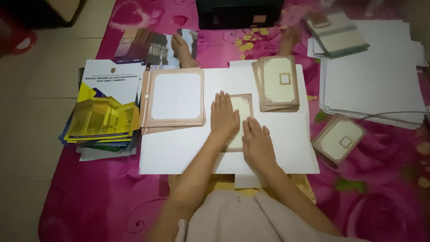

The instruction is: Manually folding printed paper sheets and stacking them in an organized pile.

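Both the left hand (224, 117) and right hand (257, 144) lie flat, fingers pressed together, on a small cream card with brown ornate border (242, 107), which rests on a large white sheet (179, 152). A stack of bordered cream cards (174, 101) sits just left and another stack (277, 83) just right, with colourful booklets (104, 107) farther left on the pink floral bedsheet (89, 197).

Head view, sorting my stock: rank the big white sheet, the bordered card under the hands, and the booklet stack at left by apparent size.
1. Big white sheet, clearly largest.
2. Booklet stack.
3. Bordered card, smallest, though both hands hide part of it.

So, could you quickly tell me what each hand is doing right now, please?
Left hand: open, flat on the small bordered card.
Right hand: open, flat on the same card.
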